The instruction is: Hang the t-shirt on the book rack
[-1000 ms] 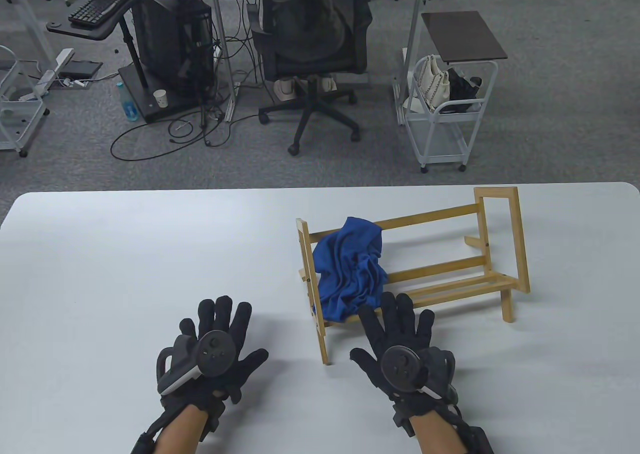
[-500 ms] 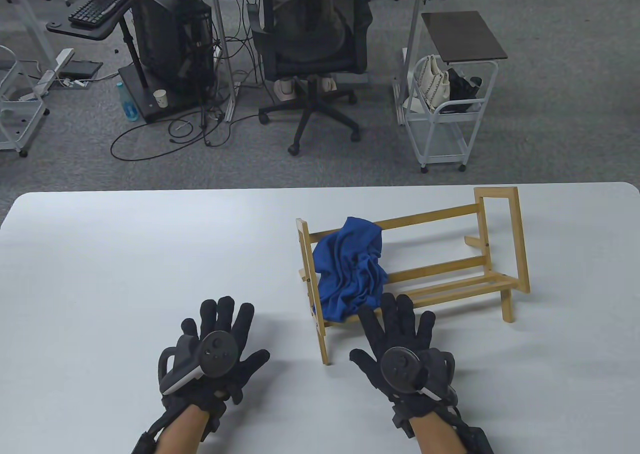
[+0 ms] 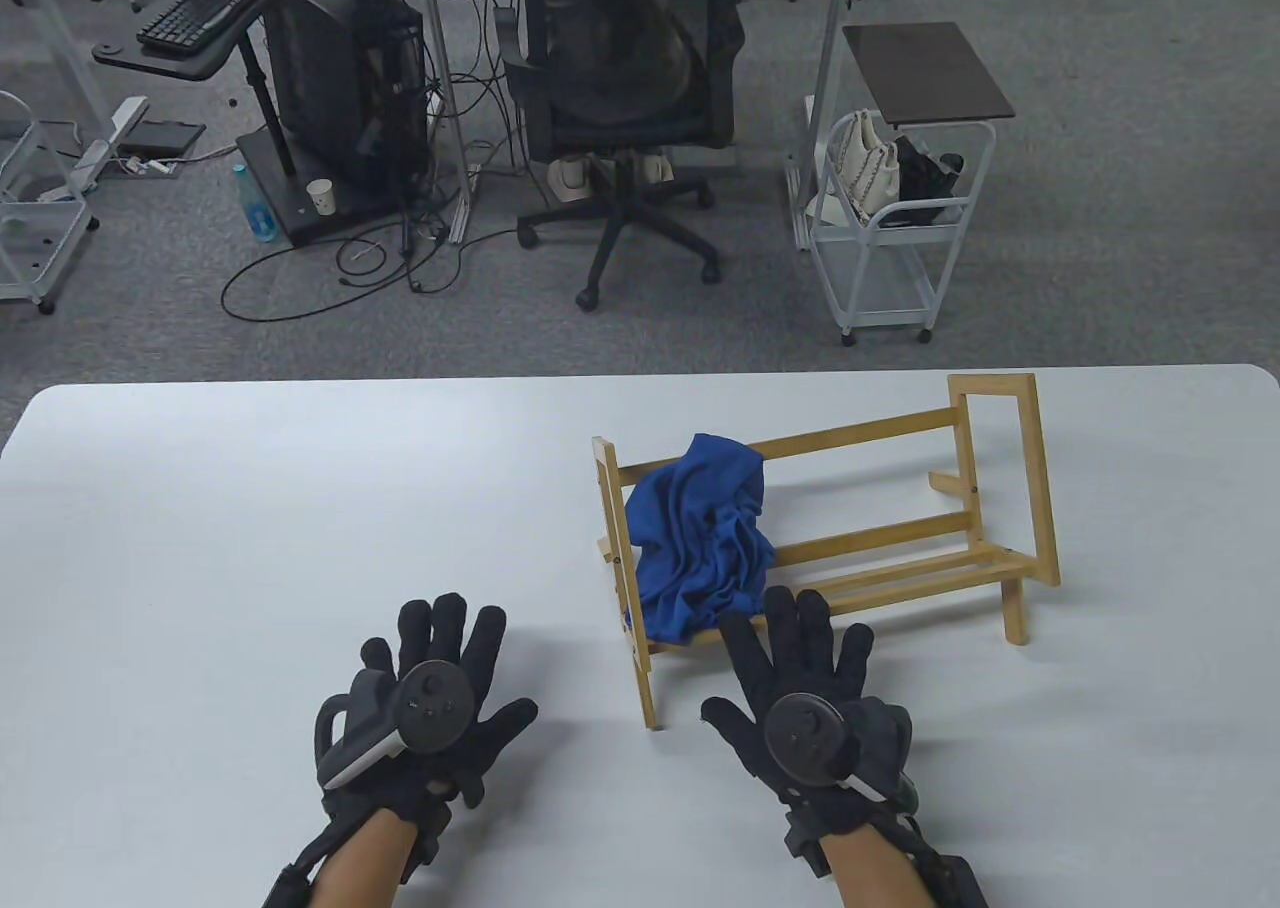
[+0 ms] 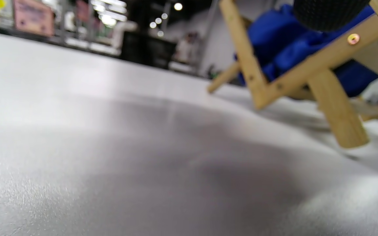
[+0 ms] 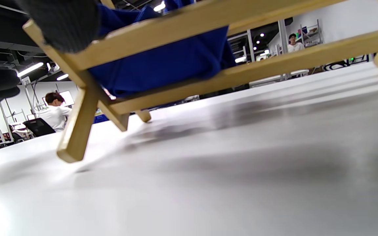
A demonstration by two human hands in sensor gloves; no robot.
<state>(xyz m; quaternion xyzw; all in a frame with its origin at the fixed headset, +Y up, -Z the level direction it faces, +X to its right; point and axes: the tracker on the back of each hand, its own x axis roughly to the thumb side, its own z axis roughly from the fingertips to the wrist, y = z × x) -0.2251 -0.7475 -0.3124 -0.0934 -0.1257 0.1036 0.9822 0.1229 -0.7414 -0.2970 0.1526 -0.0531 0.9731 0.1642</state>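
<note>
A blue t-shirt (image 3: 700, 538) hangs draped over the left part of a wooden book rack (image 3: 900, 548) on the white table. It also shows in the left wrist view (image 4: 281, 42) and in the right wrist view (image 5: 162, 62), behind the rack's slats (image 5: 241, 72). My left hand (image 3: 440, 668) lies flat, fingers spread, on the table left of the rack, holding nothing. My right hand (image 3: 800, 658) lies flat with spread fingers just in front of the rack's lower rail, below the shirt, holding nothing.
The white table (image 3: 250, 508) ends at a far edge, with an office chair (image 3: 625, 98), a white cart (image 3: 890, 218) and a computer stand (image 3: 330, 88) on the floor beyond it. The rack's right side (image 3: 1010, 488) is bare wood.
</note>
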